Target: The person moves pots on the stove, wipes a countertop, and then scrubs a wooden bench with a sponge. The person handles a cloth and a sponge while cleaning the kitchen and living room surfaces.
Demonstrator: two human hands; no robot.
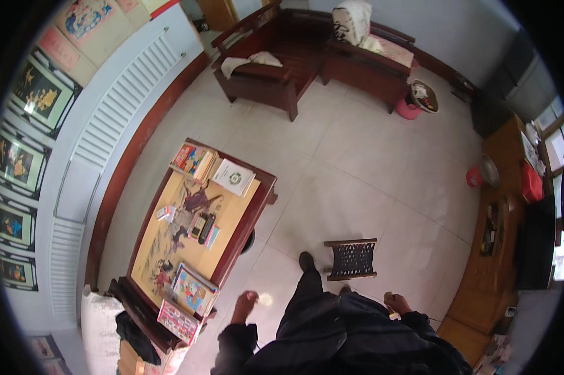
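Note:
My left hand (245, 305) is over the floor beside the low table, its fingers closed at the edge of a small pale, roundish object (265, 299). That object is blurred, so I cannot tell what it is. On the other side of my body, my right hand (398, 303) is curled around a small yellowish object (388, 296), mostly hidden by the fingers. A folding stool (353, 259) with a dark woven seat stands on the tiles just ahead of my feet. My dark shoe (306, 261) is next to it.
The low wooden table (235, 211) at left bears books (194, 161), remote controls (207, 228) and a small box (164, 213). A wooden sofa (263, 75) and a red bucket (408, 108) with a basket stand farther off. A wooden cabinet (469, 300) lines the right.

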